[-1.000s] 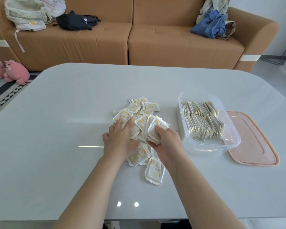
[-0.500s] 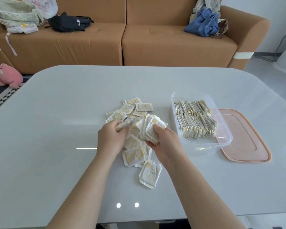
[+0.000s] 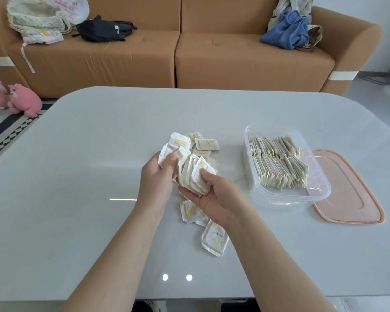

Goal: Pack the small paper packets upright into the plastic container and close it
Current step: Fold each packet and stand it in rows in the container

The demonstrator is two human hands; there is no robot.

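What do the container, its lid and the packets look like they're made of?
Packets: matte white paper, seemingly, creased with yellow print. Container: clear glossy plastic; they show through its walls. Lid: opaque pink plastic, probably, with a moulded rim and a faint sheen.

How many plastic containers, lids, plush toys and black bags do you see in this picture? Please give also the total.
Plastic container: 1
Pink lid: 1
Pink plush toys: 2
Black bag: 1
Total: 5
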